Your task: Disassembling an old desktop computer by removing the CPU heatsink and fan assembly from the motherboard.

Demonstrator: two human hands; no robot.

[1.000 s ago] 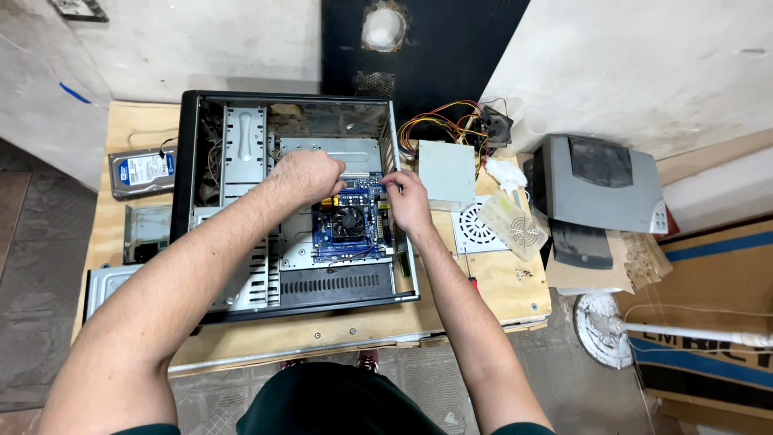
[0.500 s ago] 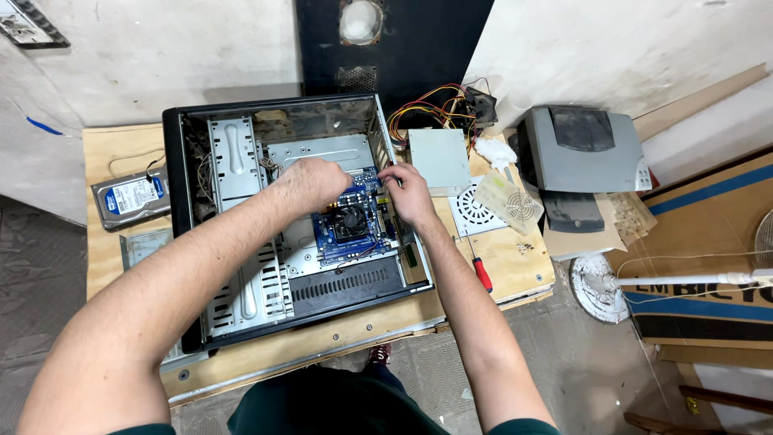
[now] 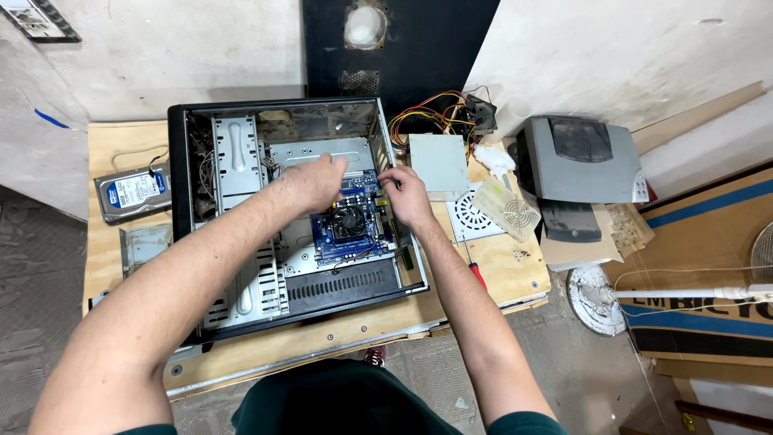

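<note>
- An open computer case (image 3: 241, 266) lay on its side on a wooden table (image 3: 113, 242), filling the centre-left of the frame.
- The blue motherboard (image 3: 348, 234) sat inside the case at mid-frame, a black cooler fan (image 3: 349, 219) at its middle.
- The left hand (image 3: 314, 181) reached in over the board's upper-left edge, fingers curled loosely with the index stretched toward the upper edge; whether it gripped anything could not be told.
- The right hand (image 3: 407, 196) rested at the board's right edge by the case wall, fingers bent narrow and pinched toward the board; what they held was hidden.
- A hard drive (image 3: 133, 192) lay left of the case; a grey power supply (image 3: 439, 163) and a printer (image 3: 584, 161) sat to the right.
</note>
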